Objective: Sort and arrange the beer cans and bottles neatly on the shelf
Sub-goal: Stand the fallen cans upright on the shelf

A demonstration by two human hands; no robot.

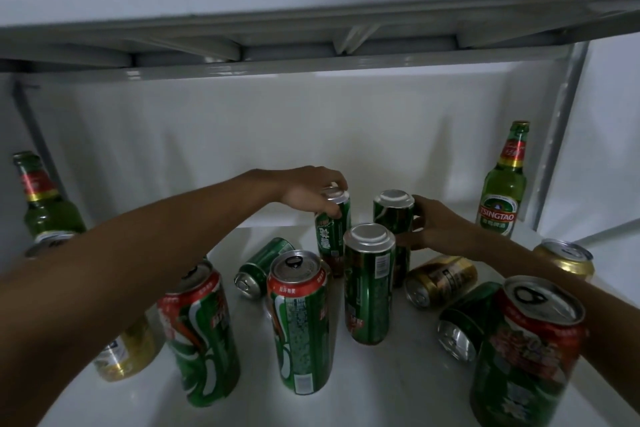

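Observation:
My left hand [308, 189] grips the top of an upright green can [332, 229] near the back middle of the white shelf [381, 385]. My right hand [436, 227] holds the side of another green can [393, 210] that stands upside down just to the right. In front of them stand an inverted green can [370, 282] and an upright red-topped green can [299, 322]. A green Tsingtao bottle [502, 191] stands at the back right and a second green bottle [41, 198] at the far left.
Several more cans crowd the shelf: a tall green one [199, 333] under my left arm, a gold one [124, 354] beside it, green [263, 265] and gold [440, 279] cans lying down, a big red-topped can [526, 354] front right. Another shelf [311, 28] hangs overhead.

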